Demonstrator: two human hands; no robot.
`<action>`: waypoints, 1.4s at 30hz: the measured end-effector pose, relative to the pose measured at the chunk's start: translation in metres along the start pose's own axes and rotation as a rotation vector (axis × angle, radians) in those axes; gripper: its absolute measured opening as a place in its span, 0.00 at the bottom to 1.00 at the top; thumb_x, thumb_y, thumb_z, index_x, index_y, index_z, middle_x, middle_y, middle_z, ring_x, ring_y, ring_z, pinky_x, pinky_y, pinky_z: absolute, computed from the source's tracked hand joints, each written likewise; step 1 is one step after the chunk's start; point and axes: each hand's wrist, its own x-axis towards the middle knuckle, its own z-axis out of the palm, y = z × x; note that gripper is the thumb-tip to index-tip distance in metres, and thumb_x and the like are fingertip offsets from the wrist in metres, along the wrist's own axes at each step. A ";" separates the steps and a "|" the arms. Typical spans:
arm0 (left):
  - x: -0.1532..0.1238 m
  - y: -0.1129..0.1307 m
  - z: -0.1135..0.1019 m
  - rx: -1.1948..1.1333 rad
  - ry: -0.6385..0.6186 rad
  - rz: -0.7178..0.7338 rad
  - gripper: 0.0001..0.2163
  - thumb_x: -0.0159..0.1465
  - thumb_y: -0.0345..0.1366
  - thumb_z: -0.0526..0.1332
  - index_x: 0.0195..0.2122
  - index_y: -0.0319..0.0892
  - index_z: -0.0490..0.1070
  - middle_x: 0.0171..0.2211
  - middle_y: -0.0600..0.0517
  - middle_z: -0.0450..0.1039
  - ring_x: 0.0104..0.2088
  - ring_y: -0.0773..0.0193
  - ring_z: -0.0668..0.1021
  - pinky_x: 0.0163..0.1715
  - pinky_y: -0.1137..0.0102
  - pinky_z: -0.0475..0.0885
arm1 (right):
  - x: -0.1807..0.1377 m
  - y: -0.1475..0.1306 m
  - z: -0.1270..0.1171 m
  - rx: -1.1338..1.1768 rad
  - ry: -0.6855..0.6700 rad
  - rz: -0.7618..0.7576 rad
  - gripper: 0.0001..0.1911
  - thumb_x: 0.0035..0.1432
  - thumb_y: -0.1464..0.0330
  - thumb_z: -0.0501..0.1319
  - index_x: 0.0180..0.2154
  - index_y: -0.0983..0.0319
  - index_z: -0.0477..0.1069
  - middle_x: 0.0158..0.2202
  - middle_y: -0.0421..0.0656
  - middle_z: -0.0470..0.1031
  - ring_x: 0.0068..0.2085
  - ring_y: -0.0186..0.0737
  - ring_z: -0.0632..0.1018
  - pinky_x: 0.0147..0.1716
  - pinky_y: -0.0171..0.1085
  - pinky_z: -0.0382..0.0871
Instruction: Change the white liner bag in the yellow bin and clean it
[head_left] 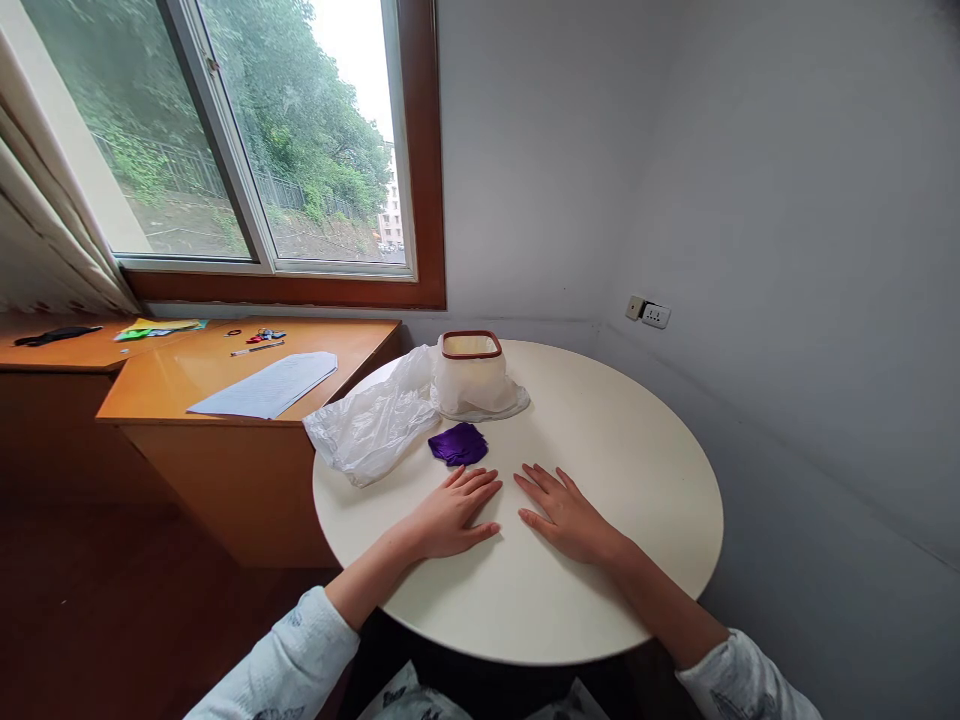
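My left hand (456, 513) lies flat on the round white table (630, 440), fingers stretched out and nothing in it. Just beyond its fingertips is a folded purple cloth (458, 445). To the right, my right hand (564, 513) rests palm down with its fingers spread, also holding nothing. Behind the cloth stands a small bin with a brown rim (471, 345), lined with a whitish plastic bag (472, 385) that folds down over its outside. A crumpled clear-white plastic bag (375, 420) spreads over the table's left side, touching or close to the bin.
A wooden desk (165, 385) adjoins the table on the left, bearing papers (266, 387), a pen (257, 349), a few small items and a black object (56, 336). A window (300, 140) is behind it. A wall socket (656, 316) sits at the right.
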 end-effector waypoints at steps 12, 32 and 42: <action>0.001 0.002 -0.002 0.022 -0.036 -0.014 0.30 0.63 0.55 0.46 0.62 0.44 0.53 0.62 0.45 0.55 0.62 0.52 0.58 0.61 0.54 0.50 | 0.001 0.002 0.002 0.002 0.006 0.000 0.32 0.62 0.50 0.35 0.64 0.54 0.43 0.67 0.38 0.40 0.66 0.38 0.43 0.63 0.44 0.31; 0.001 0.002 -0.003 0.030 -0.042 -0.022 0.30 0.63 0.54 0.48 0.63 0.44 0.53 0.62 0.45 0.55 0.62 0.52 0.58 0.61 0.53 0.50 | 0.001 0.004 0.003 0.035 0.025 -0.014 0.32 0.62 0.50 0.36 0.64 0.54 0.44 0.67 0.39 0.41 0.66 0.37 0.43 0.63 0.44 0.31; 0.000 0.003 -0.005 0.030 -0.042 -0.020 0.30 0.63 0.55 0.47 0.62 0.44 0.53 0.62 0.45 0.55 0.62 0.52 0.58 0.61 0.53 0.50 | 0.002 0.003 0.002 0.043 0.041 -0.028 0.31 0.63 0.51 0.38 0.64 0.54 0.46 0.66 0.41 0.44 0.66 0.38 0.44 0.63 0.47 0.33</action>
